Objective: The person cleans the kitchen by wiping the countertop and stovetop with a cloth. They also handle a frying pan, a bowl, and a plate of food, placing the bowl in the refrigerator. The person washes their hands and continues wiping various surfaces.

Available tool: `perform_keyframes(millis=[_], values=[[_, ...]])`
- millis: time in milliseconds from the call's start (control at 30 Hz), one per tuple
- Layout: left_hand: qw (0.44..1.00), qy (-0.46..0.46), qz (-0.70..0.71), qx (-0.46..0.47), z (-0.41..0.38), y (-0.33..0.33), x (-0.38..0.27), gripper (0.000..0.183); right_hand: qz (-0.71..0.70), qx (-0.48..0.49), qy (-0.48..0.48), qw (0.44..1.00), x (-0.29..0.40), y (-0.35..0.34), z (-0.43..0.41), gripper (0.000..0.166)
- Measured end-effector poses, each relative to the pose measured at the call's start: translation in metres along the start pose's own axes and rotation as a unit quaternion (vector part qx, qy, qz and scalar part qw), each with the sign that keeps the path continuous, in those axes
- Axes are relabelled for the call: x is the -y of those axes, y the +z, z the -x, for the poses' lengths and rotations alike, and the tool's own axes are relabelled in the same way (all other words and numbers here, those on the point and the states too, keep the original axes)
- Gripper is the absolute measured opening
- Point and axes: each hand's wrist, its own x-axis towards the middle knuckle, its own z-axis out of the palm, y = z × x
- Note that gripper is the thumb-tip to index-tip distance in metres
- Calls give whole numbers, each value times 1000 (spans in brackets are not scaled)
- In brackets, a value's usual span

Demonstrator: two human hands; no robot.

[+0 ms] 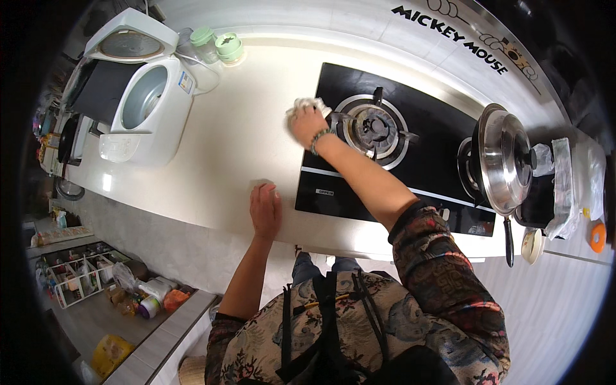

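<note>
My right hand (308,126) grips a crumpled whitish cloth (313,104) at the left edge of the black glass gas hob (433,115). A beaded bracelet circles that wrist. Just right of the hand is the hob's left burner (376,127), with its metal ring and pan supports exposed. My left hand (265,209) rests on the pale countertop (226,144) near its front edge, left of the hob, holding nothing.
A white rice cooker (163,113) stands at left with its lid raised. Behind it are green-topped containers (229,47). On the right burner sits a lidded pan (505,159), its black handle (508,243) jutting past the counter's front. A bowl (532,246) lies beyond that.
</note>
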Motion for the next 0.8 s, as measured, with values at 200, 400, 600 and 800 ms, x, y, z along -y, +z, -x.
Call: perform_keyframes(millis=[200, 400, 600, 800], values=[[987, -88, 127, -47, 0, -12, -3, 31, -155, -100, -6, 983, 75, 2, 90, 19], [983, 18, 166, 82, -17, 0, -37, 55, -700, -93, 85, 703, 45, -17, 141, 29], [972, 113, -152, 140, -40, 38, -53, 47, -716, -137, 173, 662, -4, -26, 244, 15], [991, 78, -84, 67, -114, 55, 40, 34, -690, -143, 268, 657, -11, -33, 313, 14]])
